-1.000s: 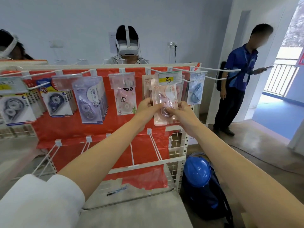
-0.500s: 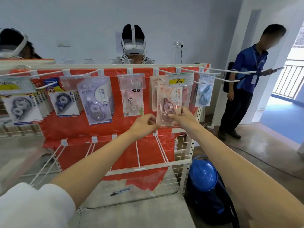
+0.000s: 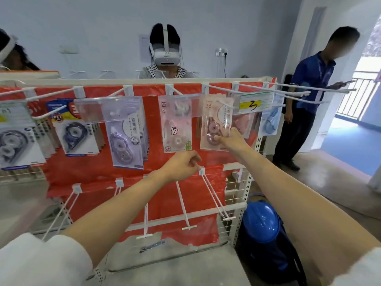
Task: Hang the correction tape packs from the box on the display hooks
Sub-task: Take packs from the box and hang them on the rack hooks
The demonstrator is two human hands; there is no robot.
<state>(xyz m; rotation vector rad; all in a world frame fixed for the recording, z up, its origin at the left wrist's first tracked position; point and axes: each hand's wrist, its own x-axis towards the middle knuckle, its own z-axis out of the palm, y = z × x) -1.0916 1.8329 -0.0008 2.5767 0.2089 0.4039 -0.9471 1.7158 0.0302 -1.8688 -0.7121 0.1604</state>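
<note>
While the pink correction tape pack (image 3: 216, 122) hangs on its upper display hook (image 3: 221, 100), the right hand (image 3: 232, 139) pinches its lower edge; the left hand (image 3: 181, 167) hovers below, loosely curled, holding nothing.

The room is bright and evenly lit, and my arms cast almost no shadow on the red backing sheet (image 3: 86, 162) of the display rack (image 3: 132, 81). Daylight pours in from the doorway (image 3: 362, 83) at the far right, washed out to near white beyond the railing. The clear label holders (image 3: 99, 109) along the rack's top rail catch soft glare. The wide lens bows the top rail and stretches my forearms and white sleeves (image 3: 41, 263) at the lower corners. The left edge is smeared and soft, and print on the hanging packs (image 3: 214, 124) is blurry.
</note>
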